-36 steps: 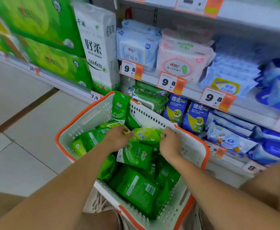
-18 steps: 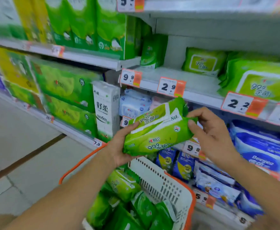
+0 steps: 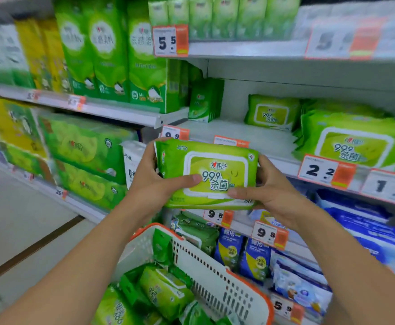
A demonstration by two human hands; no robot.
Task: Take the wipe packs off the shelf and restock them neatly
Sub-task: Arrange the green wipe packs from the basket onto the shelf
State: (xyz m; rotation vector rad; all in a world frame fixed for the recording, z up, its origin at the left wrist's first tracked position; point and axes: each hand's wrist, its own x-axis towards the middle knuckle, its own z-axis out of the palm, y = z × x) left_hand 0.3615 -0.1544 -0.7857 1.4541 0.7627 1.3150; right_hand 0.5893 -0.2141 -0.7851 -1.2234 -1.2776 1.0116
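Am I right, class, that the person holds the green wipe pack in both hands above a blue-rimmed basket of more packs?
Not quite: the head view shows the basket has an orange rim, not blue. The left hand and right hand do hold the green wipe pack above it.

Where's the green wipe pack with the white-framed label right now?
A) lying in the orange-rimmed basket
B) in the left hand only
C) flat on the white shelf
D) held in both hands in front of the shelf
D: the green wipe pack with the white-framed label is gripped at its ends by the left hand and right hand, above the orange-rimmed white plastic basket.
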